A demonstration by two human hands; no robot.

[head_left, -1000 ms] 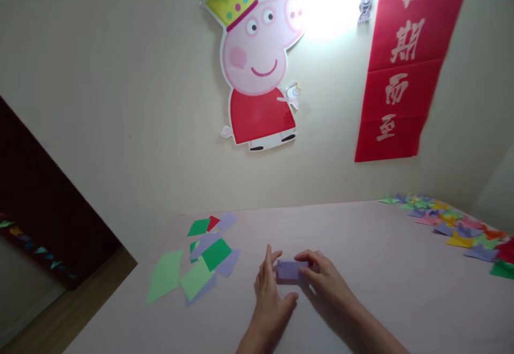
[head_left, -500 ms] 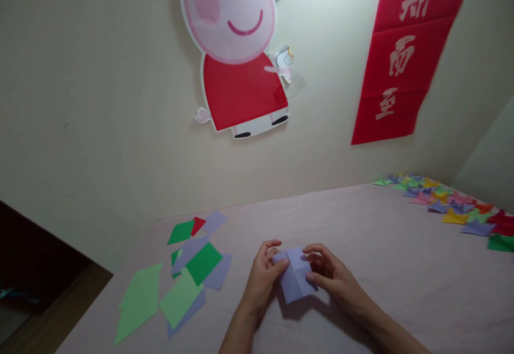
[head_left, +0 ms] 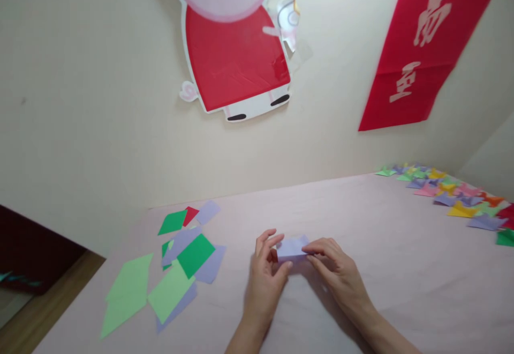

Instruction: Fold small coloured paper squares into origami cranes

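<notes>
A small lilac paper (head_left: 292, 247), folded into a narrow strip, is held between both my hands just above the pink table (head_left: 381, 247). My left hand (head_left: 265, 272) pinches its left end with thumb and fingers curled. My right hand (head_left: 335, 271) pinches its right end, fingers pressed along the top edge. To the left lies a loose pile of flat paper squares (head_left: 176, 260) in green, light green, lilac and red.
A row of several folded paper pieces (head_left: 453, 196) in mixed colours lies along the table's far right edge. The cream wall behind carries a cartoon pig cut-out (head_left: 236, 59) and a red banner (head_left: 425, 49). The table's left edge drops to a wooden floor (head_left: 44, 311).
The lilac paper was opened up half a second ago and is now folded back into a narrow strip. The camera has tilted further down.
</notes>
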